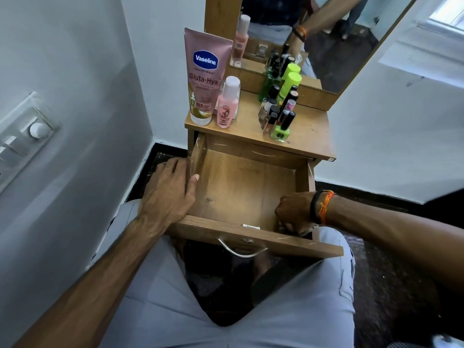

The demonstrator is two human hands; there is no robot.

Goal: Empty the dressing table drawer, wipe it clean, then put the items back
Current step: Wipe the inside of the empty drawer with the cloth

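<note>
Left hand (167,190) lies flat on the left wall of the drawer (238,187), fingers loosely spread, thumb over the rim, gripping nothing. Drawer pulled right out, inside bare wood. On the table top (311,129) behind: Vaseline tube (204,76) upright at left w/ pink bottle (228,102) just beside it, nail polish cluster (280,109) to the right. Right hand (296,209) in drawer's near right corner, fingers curled down; something pale under them, can't tell what.

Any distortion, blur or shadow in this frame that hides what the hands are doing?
Head view: wide-angle bending curves the walls; focus is sharp on the drawer; the right hand sits in shadow at the near right corner, so whatever it grips is unclear; the left hand is well lit.
</note>
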